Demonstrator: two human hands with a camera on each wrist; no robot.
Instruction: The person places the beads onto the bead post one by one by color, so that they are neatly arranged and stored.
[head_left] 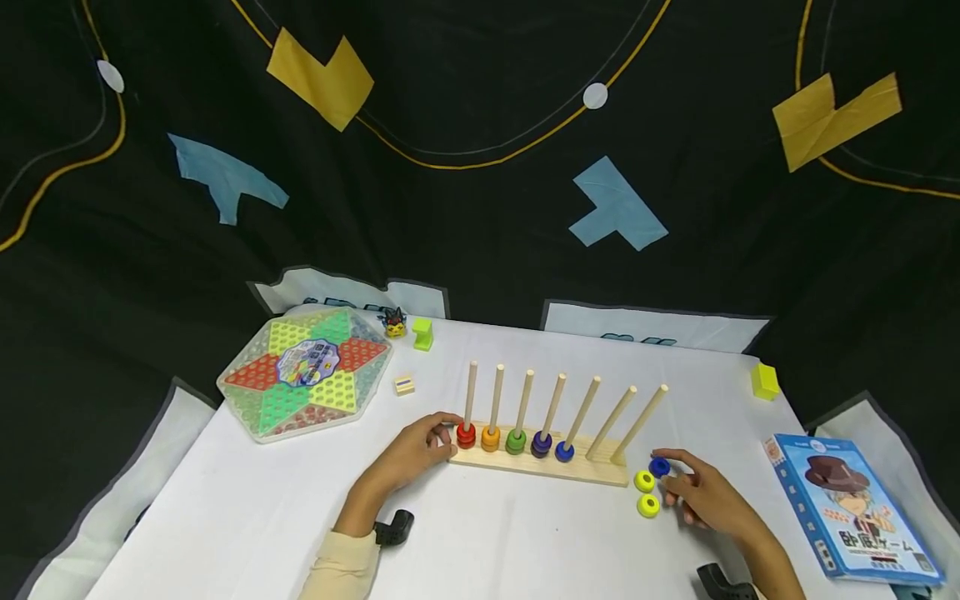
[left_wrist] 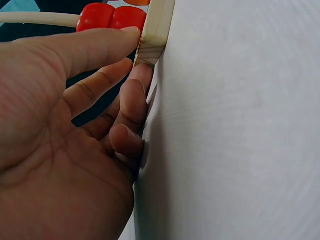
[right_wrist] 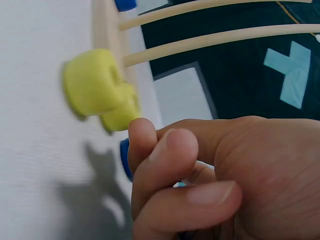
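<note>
A wooden peg rack stands on the table with upright pegs. Red rings, orange rings, green rings, purple rings and a blue ring sit low on its pegs. My left hand grips the rack's left end, thumb in front beside the red rings. At the right, my right hand pinches a loose blue ring between index finger and thumb; in the right wrist view the fingers mostly hide this blue ring. Two yellow rings lie just left of that hand.
A hexagonal board game lies at the back left. Near it are a small figure, a green block and a striped block. On the right are a yellow-green block and a blue game box. Dark cloth hangs behind.
</note>
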